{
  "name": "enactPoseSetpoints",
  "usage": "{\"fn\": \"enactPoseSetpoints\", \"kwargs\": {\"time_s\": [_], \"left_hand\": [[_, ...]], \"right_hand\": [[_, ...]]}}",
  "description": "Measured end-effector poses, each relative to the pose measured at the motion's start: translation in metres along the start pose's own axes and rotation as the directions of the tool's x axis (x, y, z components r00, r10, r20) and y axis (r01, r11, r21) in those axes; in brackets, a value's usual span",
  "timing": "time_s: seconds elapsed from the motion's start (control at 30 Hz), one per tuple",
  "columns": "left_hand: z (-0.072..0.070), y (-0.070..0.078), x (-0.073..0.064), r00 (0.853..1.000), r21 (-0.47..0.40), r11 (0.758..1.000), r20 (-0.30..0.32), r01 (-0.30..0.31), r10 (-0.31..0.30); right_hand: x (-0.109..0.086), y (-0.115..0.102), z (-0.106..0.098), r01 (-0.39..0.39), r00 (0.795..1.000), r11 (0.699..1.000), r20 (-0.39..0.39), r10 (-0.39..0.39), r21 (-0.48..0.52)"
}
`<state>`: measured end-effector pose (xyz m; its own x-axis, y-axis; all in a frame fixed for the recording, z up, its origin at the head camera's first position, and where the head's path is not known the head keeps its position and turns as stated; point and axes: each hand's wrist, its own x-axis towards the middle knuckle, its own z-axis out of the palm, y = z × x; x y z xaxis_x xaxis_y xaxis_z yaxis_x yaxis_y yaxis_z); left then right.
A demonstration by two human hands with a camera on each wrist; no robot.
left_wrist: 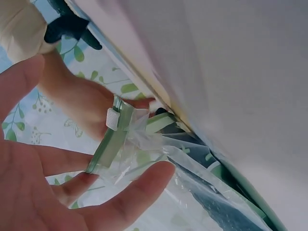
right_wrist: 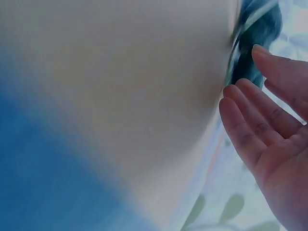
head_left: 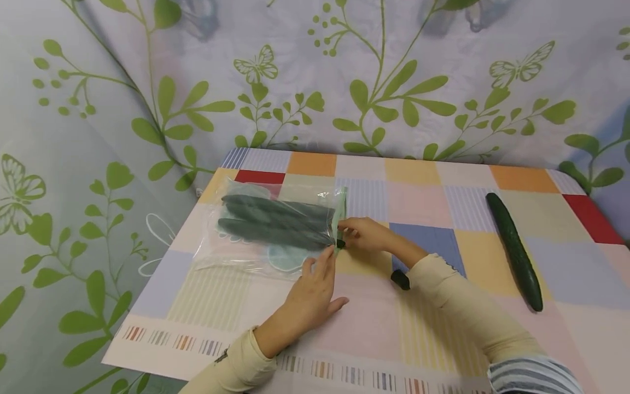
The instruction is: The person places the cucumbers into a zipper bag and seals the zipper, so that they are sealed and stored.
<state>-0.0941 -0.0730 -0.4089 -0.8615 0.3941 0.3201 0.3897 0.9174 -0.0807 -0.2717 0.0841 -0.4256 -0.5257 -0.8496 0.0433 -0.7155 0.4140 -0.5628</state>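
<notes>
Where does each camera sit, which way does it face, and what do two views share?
Head: on the head, facing forward and down at the tablecloth and clear bag; left hand, right hand and sleeves show.
Left wrist: on that wrist, facing past its own hand to the green strip at the bag's mouth; right hand beyond.
Right wrist: on that wrist, facing its hand near what looks like a cucumber; no left hand.
Shared: head and left wrist show both hands and the strip.

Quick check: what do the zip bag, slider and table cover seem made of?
Zip bag: probably thin, glossy plastic; see-through, creased, with bright highlights. Slider: likely plastic; white, ridged. Table cover: fabric or vinyl, can't tell which; matte, flat patchwork print.
</notes>
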Motion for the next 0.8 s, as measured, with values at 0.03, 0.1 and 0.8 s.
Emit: {"fn": "enactPoseSetpoints", "kwargs": {"time_s": [0.03,0.1,0.8], "left_hand": [[0.0,-0.001,0.0,1.0,-0.002,1.0,-0.008,-0.003,0.002],[0.001,-0.003,0.001,1.0,-0.004,1.0,-0.011,-0.003,0.003],[0.005,-0.001,0.009,0.99,-0.097,0.995,0.14,0.031,-0.017]], "right_hand": [[-0.005,0.004,-0.001,0.002,1.0,1.0,-0.012,-0.002,-0.011],[-0.016,0.011,-0.005,-0.012,0.999,1.0,-0.032,0.011,-0.02],[-0.213,0.051,-0.077,-0.742,0.654,0.667,-0.3,0.695,-0.071]]}}
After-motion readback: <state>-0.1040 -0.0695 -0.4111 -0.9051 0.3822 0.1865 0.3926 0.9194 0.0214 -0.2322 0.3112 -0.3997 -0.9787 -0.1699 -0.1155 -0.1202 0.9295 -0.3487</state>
